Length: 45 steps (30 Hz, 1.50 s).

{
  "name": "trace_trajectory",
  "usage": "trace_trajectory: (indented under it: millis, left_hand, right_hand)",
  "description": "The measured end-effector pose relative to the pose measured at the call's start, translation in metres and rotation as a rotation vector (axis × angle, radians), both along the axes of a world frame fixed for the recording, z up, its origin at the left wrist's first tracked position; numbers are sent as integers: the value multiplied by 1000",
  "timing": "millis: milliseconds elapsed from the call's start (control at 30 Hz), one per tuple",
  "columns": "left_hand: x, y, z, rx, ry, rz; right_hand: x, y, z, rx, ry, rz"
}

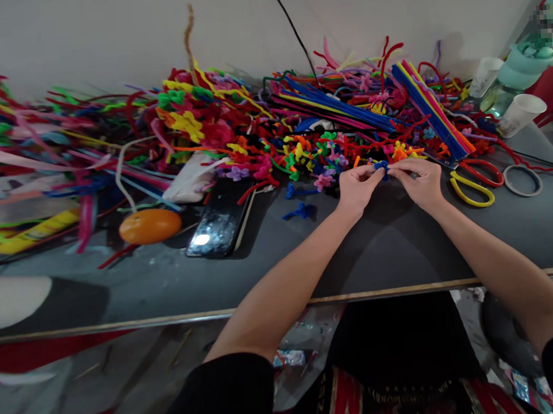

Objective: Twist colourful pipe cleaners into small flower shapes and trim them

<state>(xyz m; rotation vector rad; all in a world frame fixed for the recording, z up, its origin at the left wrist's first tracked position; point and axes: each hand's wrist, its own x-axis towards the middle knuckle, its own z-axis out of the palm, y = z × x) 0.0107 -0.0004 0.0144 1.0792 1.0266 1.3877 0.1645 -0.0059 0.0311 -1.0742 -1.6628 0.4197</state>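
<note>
Black cloth (397, 343) covers our lap, below and right of the phone (214, 226). Right of the phone, we pinch a blue fuzzy bit (383, 170) with the fingertips of our left hand (356, 188) and right hand (420, 181). Blue scraps (301, 211) lie between the phone and our hands. Behind the phone are fuzzy sticks (345, 107); left sits a round orange thing (150, 227).

The phone (215, 222) lay on the table (262, 280). Behind it, and to both sides, spread the heap of pipe cleaners (220, 132). Well right of it were the scissors (473, 203), with two cups (522, 114) farther back and right.
</note>
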Motion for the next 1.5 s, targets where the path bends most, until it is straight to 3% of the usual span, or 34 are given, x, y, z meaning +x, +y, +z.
trace_trajectory:
  millis: [300, 533, 733, 967, 1500]
  left_hand:
    - [1, 1, 0, 10, -13, 5]
    - [-2, 6, -2, 35, -52, 31]
    - [-3, 6, 0, 60, -72, -117]
    - [-4, 4, -3, 109, -26, -236]
    - [-13, 3, 8, 34, 86, -318]
  right_hand:
    - [0, -1, -1, 73, 26, 30]
    - [4, 14, -14, -62, 211, 18]
    - [8, 26, -21, -177, 301, 179]
    - [8, 24, -15, -232, 363, 294]
    - [17, 21, -4, -330, 335, 482]
